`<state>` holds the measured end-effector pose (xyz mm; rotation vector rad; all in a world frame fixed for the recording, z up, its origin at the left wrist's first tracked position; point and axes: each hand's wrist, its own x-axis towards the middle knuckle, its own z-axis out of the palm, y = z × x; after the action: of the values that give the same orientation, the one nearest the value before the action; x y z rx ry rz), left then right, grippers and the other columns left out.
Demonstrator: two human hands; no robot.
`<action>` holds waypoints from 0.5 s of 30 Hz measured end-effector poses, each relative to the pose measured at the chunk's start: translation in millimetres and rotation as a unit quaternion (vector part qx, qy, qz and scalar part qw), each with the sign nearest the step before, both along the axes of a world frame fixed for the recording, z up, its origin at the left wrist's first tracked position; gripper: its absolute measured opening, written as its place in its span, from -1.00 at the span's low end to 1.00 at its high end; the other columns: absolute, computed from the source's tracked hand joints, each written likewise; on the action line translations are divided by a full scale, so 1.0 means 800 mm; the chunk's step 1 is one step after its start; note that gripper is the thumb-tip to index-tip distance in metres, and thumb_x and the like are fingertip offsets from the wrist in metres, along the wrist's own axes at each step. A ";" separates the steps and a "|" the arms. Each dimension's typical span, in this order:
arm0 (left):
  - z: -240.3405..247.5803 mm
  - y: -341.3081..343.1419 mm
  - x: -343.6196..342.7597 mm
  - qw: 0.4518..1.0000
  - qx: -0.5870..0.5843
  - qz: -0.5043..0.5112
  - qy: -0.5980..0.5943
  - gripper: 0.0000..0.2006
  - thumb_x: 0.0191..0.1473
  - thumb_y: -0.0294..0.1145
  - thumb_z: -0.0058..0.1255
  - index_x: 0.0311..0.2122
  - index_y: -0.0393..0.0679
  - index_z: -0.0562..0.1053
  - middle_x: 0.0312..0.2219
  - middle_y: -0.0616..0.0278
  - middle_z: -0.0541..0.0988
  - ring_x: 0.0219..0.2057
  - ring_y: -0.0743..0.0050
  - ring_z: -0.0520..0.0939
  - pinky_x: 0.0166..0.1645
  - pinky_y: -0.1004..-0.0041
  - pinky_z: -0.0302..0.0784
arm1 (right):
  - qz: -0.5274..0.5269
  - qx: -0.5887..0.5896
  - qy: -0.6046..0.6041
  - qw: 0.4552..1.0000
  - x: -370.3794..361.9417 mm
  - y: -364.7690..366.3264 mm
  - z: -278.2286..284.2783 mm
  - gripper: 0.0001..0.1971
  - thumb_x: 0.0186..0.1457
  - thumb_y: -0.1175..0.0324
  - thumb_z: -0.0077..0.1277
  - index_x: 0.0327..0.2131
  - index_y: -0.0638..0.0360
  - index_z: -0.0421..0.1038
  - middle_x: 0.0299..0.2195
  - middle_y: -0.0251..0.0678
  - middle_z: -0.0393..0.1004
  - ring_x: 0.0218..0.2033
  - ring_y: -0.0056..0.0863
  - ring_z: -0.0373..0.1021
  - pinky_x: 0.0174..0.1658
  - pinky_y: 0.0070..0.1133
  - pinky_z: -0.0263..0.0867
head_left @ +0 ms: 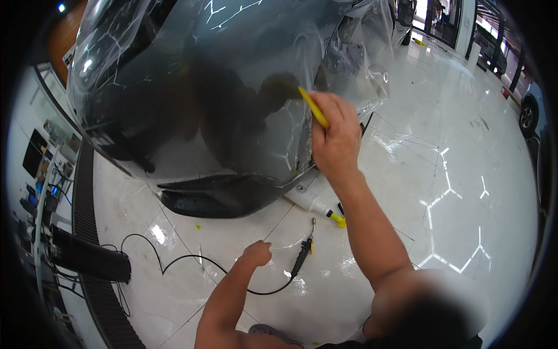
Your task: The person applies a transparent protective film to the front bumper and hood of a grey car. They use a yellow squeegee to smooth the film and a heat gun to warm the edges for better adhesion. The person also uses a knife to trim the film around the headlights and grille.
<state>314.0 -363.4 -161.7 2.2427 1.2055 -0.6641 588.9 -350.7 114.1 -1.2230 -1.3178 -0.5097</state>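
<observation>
A dark grey, glossy car body panel (232,128) fills the upper middle, with clear film (360,58) hanging loose and crumpled at its right side. More loose film (107,41) shows at the upper left. My right hand (338,136) grips a yellow squeegee (314,107), whose tip rests at the panel's right part, near the film. Lower down, in front of the panel's bottom lip (215,200), my left hand (257,253) is closed, its fingers curled. Whatever it may hold is too small to make out.
Below the panel lies a white bottle (308,200) with a yellow nozzle. Near it is a black spray gun (301,259) with a metal tip, its black hose (192,256) curling left. A black cylinder (90,256) stands by the dark ribbed strip (96,232). The tiled floor (465,174) reflects ceiling lights.
</observation>
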 end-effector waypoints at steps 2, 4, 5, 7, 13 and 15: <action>0.027 -0.007 -0.019 1.000 -0.010 -0.002 0.007 -0.56 0.07 -0.33 -0.23 0.08 -0.13 0.39 0.04 -0.04 0.41 0.07 0.04 0.43 0.16 0.21 0.34 | -0.019 0.022 -0.030 0.999 0.002 0.011 -0.019 -0.55 -0.20 0.59 0.07 -0.11 0.13 0.42 -0.17 -0.20 0.41 -0.16 -0.18 0.34 -0.10 -0.30 0.24; 0.033 0.003 -0.053 1.000 -0.006 -0.007 0.008 -0.55 0.06 -0.27 -0.14 0.08 -0.11 0.39 -0.02 -0.07 0.45 0.03 0.00 0.45 0.13 0.19 0.35 | -0.015 0.017 -0.059 0.998 -0.024 0.013 -0.120 -0.57 -0.21 0.57 0.10 -0.15 0.07 0.46 -0.17 -0.26 0.42 -0.16 -0.24 0.35 -0.11 -0.31 0.23; 0.030 0.011 -0.073 1.000 -0.001 -0.007 0.008 -0.55 0.06 -0.25 -0.10 0.08 -0.10 0.39 -0.04 -0.10 0.46 0.02 -0.02 0.46 0.12 0.17 0.35 | 0.013 -0.011 -0.063 0.998 -0.032 0.001 -0.169 -0.58 -0.22 0.57 0.10 -0.17 0.03 0.48 -0.17 -0.28 0.42 -0.15 -0.27 0.36 -0.12 -0.32 0.22; 0.027 0.020 -0.113 1.000 0.005 0.002 -0.009 -0.54 0.06 -0.22 -0.07 0.08 -0.10 0.39 -0.07 -0.11 0.48 0.00 -0.04 0.46 0.11 0.15 0.35 | 0.091 -0.205 -0.173 0.959 -0.029 -0.037 -0.229 -0.57 -0.25 0.54 0.15 -0.17 0.03 0.49 -0.16 -0.26 0.44 -0.15 -0.25 0.36 -0.10 -0.36 0.22; -0.053 0.061 -0.318 0.986 0.079 0.089 -0.121 -0.58 0.00 -0.24 -0.04 -0.02 -0.19 0.45 -0.21 -0.14 0.57 -0.14 -0.11 0.57 0.01 0.14 0.47 | 0.027 -0.003 -0.076 0.997 0.003 0.007 0.043 -0.53 -0.23 0.51 0.17 -0.11 -0.01 0.49 -0.17 -0.26 0.47 -0.18 -0.22 0.38 -0.09 -0.33 0.26; -0.087 0.046 -0.357 0.984 0.114 0.130 -0.036 -0.56 -0.01 -0.21 -0.01 -0.01 -0.18 0.46 -0.29 -0.13 0.59 -0.22 -0.14 0.60 -0.05 0.15 0.50 | -0.025 0.039 -0.132 0.990 -0.012 0.022 0.091 -0.52 -0.26 0.49 0.20 -0.12 0.00 0.50 -0.18 -0.27 0.47 -0.18 -0.25 0.38 -0.11 -0.35 0.27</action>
<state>28.2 -326.6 -230.9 2.2107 1.5700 -0.3553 579.4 -332.9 187.3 -1.1547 -1.4756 -0.7735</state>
